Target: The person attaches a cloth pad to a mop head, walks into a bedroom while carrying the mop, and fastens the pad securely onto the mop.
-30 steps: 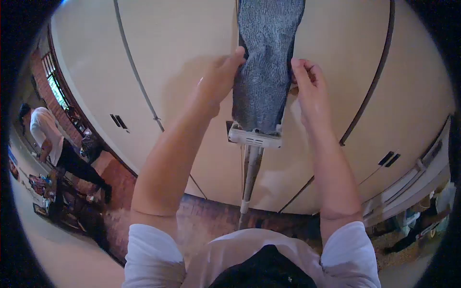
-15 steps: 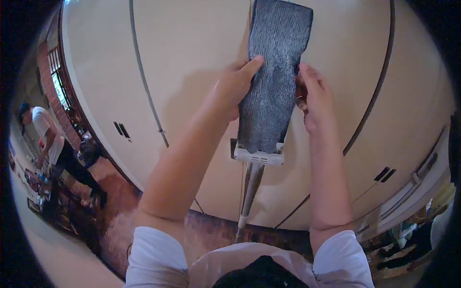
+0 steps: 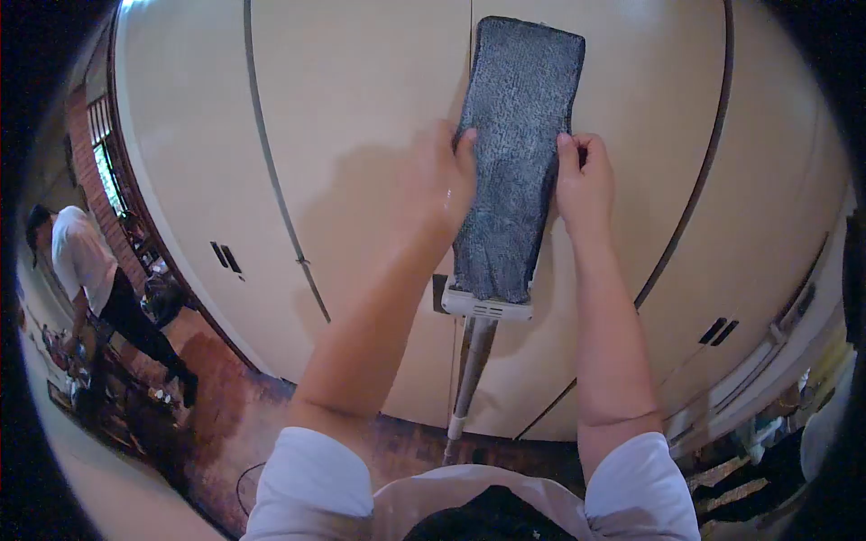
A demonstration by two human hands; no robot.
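A flat mop stands upside down in front of me, its dark grey mop pad [image 3: 519, 99] facing me. The pad's lower end bunches a little above a white plastic mop head part [image 3: 487, 307]. Below that, the metal mop pole [image 3: 474, 370] runs down toward the floor. My left hand [image 3: 448, 176] is closed at the pad's left edge, thumb at the front, slightly blurred. On the opposite edge, my right hand [image 3: 586, 180] pinches the pad between thumb and forefinger.
Cream cabinet doors [image 3: 361, 90] with dark handles [image 3: 225, 257] rise right behind the mop. At far left a person [image 3: 90, 252] in a white shirt bends over a cluttered spot. Another person's dark-trousered legs [image 3: 767, 473] show at lower right. The floor [image 3: 216, 361] is reddish brown.
The pad sits lower in view and looks flatter and smoother. My right hand has gone from beside the pad to pinching its edge. The left hand has slid slightly down and left.
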